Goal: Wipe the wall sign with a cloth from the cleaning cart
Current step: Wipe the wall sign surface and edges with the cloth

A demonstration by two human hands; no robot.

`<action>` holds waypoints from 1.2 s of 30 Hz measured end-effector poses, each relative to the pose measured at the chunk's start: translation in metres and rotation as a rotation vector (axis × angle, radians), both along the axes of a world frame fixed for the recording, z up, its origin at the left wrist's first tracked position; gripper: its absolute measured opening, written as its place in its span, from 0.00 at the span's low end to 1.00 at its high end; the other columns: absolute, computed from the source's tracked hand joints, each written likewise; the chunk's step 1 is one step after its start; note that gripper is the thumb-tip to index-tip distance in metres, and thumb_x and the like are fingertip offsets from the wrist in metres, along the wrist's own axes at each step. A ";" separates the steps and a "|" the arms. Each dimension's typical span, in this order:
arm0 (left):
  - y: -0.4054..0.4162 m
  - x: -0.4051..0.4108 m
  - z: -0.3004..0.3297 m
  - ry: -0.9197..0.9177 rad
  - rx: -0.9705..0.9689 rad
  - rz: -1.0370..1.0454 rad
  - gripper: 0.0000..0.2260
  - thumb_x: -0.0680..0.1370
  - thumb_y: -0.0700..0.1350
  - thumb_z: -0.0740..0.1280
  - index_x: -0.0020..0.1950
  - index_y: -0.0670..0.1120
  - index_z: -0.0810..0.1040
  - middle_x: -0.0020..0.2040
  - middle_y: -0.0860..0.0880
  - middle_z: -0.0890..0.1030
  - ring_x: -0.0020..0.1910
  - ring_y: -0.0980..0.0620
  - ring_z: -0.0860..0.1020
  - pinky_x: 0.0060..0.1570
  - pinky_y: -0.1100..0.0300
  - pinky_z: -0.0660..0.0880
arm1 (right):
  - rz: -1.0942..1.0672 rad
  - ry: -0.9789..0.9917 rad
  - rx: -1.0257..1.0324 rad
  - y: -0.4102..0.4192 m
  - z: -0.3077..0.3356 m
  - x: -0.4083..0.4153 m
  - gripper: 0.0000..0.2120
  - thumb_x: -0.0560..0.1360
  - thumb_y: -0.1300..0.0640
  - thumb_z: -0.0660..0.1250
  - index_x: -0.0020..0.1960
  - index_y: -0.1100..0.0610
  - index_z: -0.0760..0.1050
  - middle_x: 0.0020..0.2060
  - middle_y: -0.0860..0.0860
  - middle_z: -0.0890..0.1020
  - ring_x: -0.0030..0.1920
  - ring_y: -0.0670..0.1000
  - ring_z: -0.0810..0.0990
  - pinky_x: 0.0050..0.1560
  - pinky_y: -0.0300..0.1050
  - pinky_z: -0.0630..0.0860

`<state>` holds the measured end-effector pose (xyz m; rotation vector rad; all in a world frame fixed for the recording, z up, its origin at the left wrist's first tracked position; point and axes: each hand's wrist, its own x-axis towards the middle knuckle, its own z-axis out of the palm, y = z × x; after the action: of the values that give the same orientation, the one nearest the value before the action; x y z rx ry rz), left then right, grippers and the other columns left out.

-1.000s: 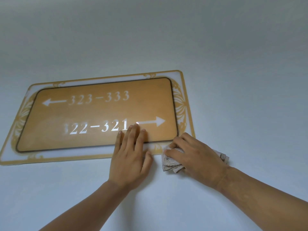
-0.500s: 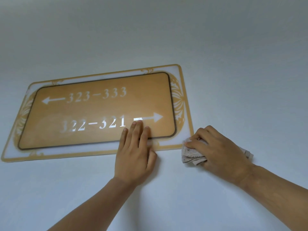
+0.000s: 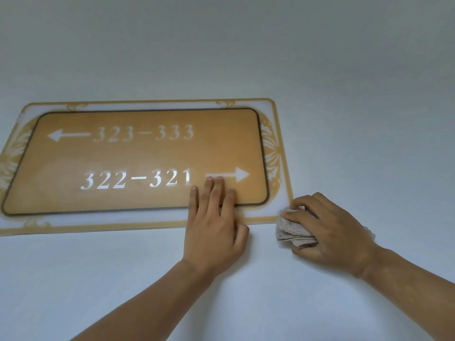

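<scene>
A wide wall sign [image 3: 138,153] with a gold panel, white numbers, two arrows and a gold-trimmed pale border fills the left and middle of the view. My left hand [image 3: 214,225] lies flat with spread fingers on its lower right part, fingertips just under the right arrow. My right hand [image 3: 327,230] is closed around a crumpled beige cloth [image 3: 293,230]. The cloth is pressed to the wall just past the sign's lower right corner.
Plain white wall [image 3: 344,94] surrounds the sign on all sides. The cleaning cart is out of view.
My right hand has slid the cloth to the right along the sign's bottom edge, off the border and onto the wall beside the corner. My left hand stays flat on the sign.
</scene>
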<state>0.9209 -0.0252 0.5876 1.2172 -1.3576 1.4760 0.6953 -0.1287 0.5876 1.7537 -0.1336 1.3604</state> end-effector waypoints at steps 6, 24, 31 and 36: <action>-0.005 -0.012 0.007 -0.146 0.006 -0.034 0.26 0.71 0.47 0.59 0.67 0.39 0.74 0.74 0.39 0.69 0.77 0.41 0.62 0.74 0.38 0.56 | -0.056 0.026 -0.037 0.000 0.001 -0.002 0.15 0.72 0.55 0.64 0.52 0.61 0.82 0.49 0.57 0.81 0.42 0.58 0.78 0.41 0.49 0.77; -0.043 -0.075 0.022 0.076 -0.037 0.049 0.27 0.76 0.45 0.52 0.73 0.40 0.69 0.77 0.43 0.66 0.78 0.45 0.60 0.74 0.40 0.58 | 0.091 0.249 0.138 -0.002 0.033 -0.026 0.12 0.70 0.55 0.73 0.50 0.58 0.78 0.50 0.52 0.76 0.43 0.53 0.75 0.46 0.41 0.73; -0.044 -0.077 0.023 0.076 -0.030 0.086 0.27 0.76 0.45 0.52 0.75 0.39 0.68 0.77 0.43 0.65 0.78 0.45 0.60 0.74 0.40 0.59 | 0.154 0.182 0.195 -0.006 0.033 -0.025 0.14 0.67 0.62 0.74 0.52 0.58 0.77 0.49 0.51 0.76 0.42 0.52 0.75 0.44 0.38 0.71; -0.044 -0.075 0.023 0.060 -0.044 0.073 0.27 0.76 0.44 0.52 0.75 0.39 0.68 0.77 0.43 0.65 0.78 0.45 0.60 0.73 0.40 0.60 | 0.105 0.195 0.217 -0.005 0.035 -0.028 0.17 0.67 0.63 0.73 0.56 0.57 0.79 0.51 0.51 0.77 0.45 0.52 0.76 0.48 0.40 0.74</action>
<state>0.8455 -0.0691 0.6103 1.2848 -1.2466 1.5005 0.6671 -0.1340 0.6231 2.0908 -0.0846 1.2781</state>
